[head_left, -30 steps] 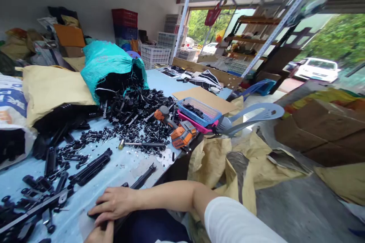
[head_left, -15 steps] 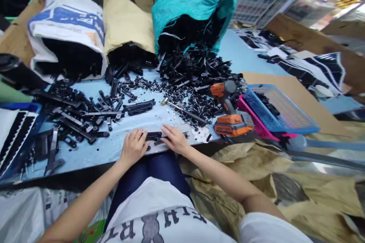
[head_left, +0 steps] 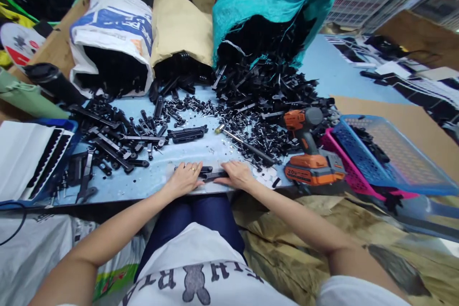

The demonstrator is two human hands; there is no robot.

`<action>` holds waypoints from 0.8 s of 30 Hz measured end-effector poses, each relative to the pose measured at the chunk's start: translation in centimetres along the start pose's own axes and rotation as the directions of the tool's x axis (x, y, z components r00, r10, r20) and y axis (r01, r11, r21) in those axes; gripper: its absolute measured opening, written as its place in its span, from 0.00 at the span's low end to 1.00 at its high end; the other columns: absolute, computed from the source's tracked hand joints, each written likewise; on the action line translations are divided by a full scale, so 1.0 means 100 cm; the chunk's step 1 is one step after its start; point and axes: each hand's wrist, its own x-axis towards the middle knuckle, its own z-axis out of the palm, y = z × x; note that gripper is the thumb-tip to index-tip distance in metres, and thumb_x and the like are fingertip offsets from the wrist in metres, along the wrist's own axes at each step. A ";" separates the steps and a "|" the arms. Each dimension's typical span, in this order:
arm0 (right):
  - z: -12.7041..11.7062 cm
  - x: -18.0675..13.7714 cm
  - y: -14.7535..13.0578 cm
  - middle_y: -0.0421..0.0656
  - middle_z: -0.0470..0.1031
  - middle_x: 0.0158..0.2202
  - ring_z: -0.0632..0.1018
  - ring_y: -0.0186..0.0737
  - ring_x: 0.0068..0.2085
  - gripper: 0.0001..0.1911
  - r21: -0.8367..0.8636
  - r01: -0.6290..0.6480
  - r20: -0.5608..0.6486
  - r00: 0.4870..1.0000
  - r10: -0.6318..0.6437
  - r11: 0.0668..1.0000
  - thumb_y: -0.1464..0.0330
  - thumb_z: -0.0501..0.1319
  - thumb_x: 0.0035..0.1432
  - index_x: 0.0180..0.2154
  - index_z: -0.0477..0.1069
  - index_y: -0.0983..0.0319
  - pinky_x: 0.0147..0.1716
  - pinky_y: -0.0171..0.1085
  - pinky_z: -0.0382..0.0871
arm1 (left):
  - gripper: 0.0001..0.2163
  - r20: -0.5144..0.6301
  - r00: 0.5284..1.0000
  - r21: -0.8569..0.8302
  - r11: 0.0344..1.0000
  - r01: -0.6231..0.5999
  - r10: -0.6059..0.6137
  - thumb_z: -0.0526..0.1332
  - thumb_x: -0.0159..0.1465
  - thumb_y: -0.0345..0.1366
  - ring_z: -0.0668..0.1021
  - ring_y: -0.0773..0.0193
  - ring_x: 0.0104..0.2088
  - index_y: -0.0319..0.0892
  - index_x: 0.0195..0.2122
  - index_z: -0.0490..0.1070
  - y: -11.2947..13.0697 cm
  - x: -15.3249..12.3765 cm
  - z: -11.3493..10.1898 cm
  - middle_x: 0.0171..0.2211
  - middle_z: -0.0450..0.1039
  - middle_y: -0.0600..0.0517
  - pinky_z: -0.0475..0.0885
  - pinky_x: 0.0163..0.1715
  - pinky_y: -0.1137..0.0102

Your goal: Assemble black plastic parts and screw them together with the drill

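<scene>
A long black plastic part lies at the near edge of the light-blue worktop, held at both ends: the left hand curls its fingers over one, and the right hand closes loosely on the other. Just beyond lie a hammer and an orange cordless drill, near black parts spilling from a teal sack.

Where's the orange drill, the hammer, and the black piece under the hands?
orange drill [head_left: 307, 145]: head view, on its handle.
hammer [head_left: 247, 147]: head view, midway along its handle.
black piece [head_left: 211, 175]: head view, on its uncovered middle stretch.
</scene>
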 end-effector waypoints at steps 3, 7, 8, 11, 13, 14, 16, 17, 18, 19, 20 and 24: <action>-0.022 0.007 0.000 0.42 0.64 0.17 0.66 0.35 0.22 0.30 -0.029 0.021 -0.089 0.996 -0.023 0.999 0.44 0.54 0.53 0.18 0.65 0.64 0.24 0.36 0.52 | 0.20 -0.097 0.995 0.000 1.000 -0.031 0.031 0.49 0.65 0.46 0.73 0.57 0.31 0.33 0.36 0.71 -0.008 0.000 -0.009 0.29 0.72 0.43 0.63 0.29 0.66; -0.077 0.016 -0.007 0.38 0.59 0.15 0.62 0.32 0.19 0.31 0.226 0.204 -0.148 0.974 -0.174 0.953 0.40 0.53 0.49 0.18 0.59 0.61 0.22 0.36 0.47 | 0.21 -0.324 0.945 -0.174 0.980 -0.102 0.041 0.45 0.67 0.44 0.69 0.65 0.21 0.39 0.22 0.65 0.004 -0.006 -0.054 0.18 0.66 0.50 0.60 0.22 0.69; -0.091 0.017 -0.011 0.36 0.56 0.15 0.60 0.32 0.19 0.31 0.344 0.259 -0.178 0.962 -0.208 0.903 0.39 0.52 0.48 0.18 0.59 0.61 0.21 0.36 0.46 | 0.22 -0.369 0.929 -0.270 0.951 -0.152 0.044 0.44 0.67 0.45 0.68 0.66 0.20 0.40 0.22 0.64 0.012 -0.009 -0.069 0.17 0.65 0.51 0.59 0.21 0.70; -0.111 0.022 -0.037 0.34 0.52 0.15 0.58 0.31 0.17 0.32 0.711 0.386 -0.318 0.922 -0.221 0.588 0.37 0.48 0.48 0.22 0.58 0.60 0.20 0.36 0.46 | 0.24 -0.465 0.884 -0.596 0.722 -0.352 0.048 0.39 0.68 0.48 0.66 0.69 0.18 0.41 0.22 0.63 0.044 -0.016 -0.104 0.16 0.64 0.53 0.57 0.19 0.71; -0.101 0.027 -0.063 0.35 0.54 0.16 0.60 0.32 0.17 0.31 0.831 0.415 -0.428 0.902 -0.050 0.370 0.38 0.43 0.53 0.26 0.59 0.59 0.19 0.35 0.49 | 0.25 -0.528 0.848 -0.707 0.578 -0.408 -0.048 0.36 0.68 0.48 0.64 0.69 0.16 0.41 0.22 0.62 0.064 -0.016 -0.109 0.15 0.63 0.53 0.58 0.19 0.71; -0.089 0.031 -0.076 0.36 0.57 0.18 0.63 0.34 0.19 0.30 0.859 0.392 -0.448 0.886 0.115 0.328 0.40 0.40 0.55 0.29 0.60 0.58 0.19 0.36 0.53 | 0.26 -0.553 0.822 -0.730 0.554 -0.401 -0.133 0.35 0.68 0.48 0.65 0.69 0.17 0.42 0.23 0.62 0.072 -0.013 -0.105 0.15 0.63 0.53 0.59 0.19 0.71; -0.059 0.041 -0.093 0.43 0.63 0.26 0.69 0.41 0.26 0.28 0.900 0.230 -0.398 0.782 0.480 0.371 0.46 0.32 0.60 0.38 0.60 0.56 0.24 0.40 0.63 | 0.28 -0.587 0.766 -0.727 0.587 -0.358 -0.260 0.32 0.67 0.49 0.71 0.66 0.22 0.41 0.28 0.67 0.081 -0.005 -0.090 0.20 0.68 0.49 0.64 0.24 0.71; -0.044 0.048 -0.095 0.46 0.65 0.31 0.71 0.45 0.30 0.27 0.905 0.103 -0.360 0.700 0.616 0.413 0.51 0.29 0.61 0.42 0.59 0.55 0.27 0.44 0.65 | 0.30 -0.609 0.743 -0.697 0.635 -0.333 -0.278 0.31 0.67 0.50 0.74 0.64 0.27 0.40 0.34 0.69 0.080 -0.001 -0.079 0.24 0.71 0.46 0.67 0.28 0.70; -0.029 0.055 -0.092 0.49 0.65 0.36 0.72 0.48 0.35 0.26 0.892 -0.020 -0.337 0.638 0.693 0.452 0.54 0.27 0.61 0.45 0.57 0.54 0.31 0.48 0.67 | 0.32 -0.635 0.727 -0.646 0.696 -0.314 -0.261 0.31 0.66 0.52 0.75 0.61 0.33 0.39 0.41 0.70 0.076 0.005 -0.068 0.29 0.73 0.44 0.69 0.32 0.68; -0.016 0.063 -0.082 0.51 0.65 0.40 0.71 0.50 0.40 0.24 0.857 -0.109 -0.331 0.632 0.701 0.503 0.57 0.28 0.62 0.47 0.56 0.53 0.34 0.50 0.67 | 0.34 -0.658 0.719 -0.577 0.763 -0.290 -0.224 0.30 0.64 0.55 0.76 0.59 0.37 0.37 0.46 0.68 0.069 0.010 -0.057 0.33 0.74 0.42 0.69 0.35 0.66; -0.005 0.073 -0.066 0.51 0.65 0.43 0.71 0.51 0.43 0.21 0.805 -0.144 -0.345 0.676 0.651 0.576 0.58 0.32 0.62 0.48 0.56 0.53 0.37 0.51 0.67 | 0.36 -0.661 0.728 -0.502 0.829 -0.246 -0.184 0.30 0.63 0.57 0.75 0.57 0.39 0.36 0.50 0.66 0.059 0.015 -0.046 0.36 0.74 0.40 0.69 0.36 0.65; 0.019 0.125 0.030 0.50 0.68 0.43 0.70 0.50 0.46 0.14 0.545 -0.118 -0.307 0.893 0.329 0.830 0.59 0.49 0.60 0.44 0.62 0.59 0.45 0.49 0.65 | 0.37 -0.419 0.900 -0.224 0.974 0.026 -0.121 0.37 0.59 0.63 0.75 0.56 0.34 0.36 0.48 0.69 0.000 0.037 -0.006 0.32 0.73 0.41 0.68 0.33 0.64</action>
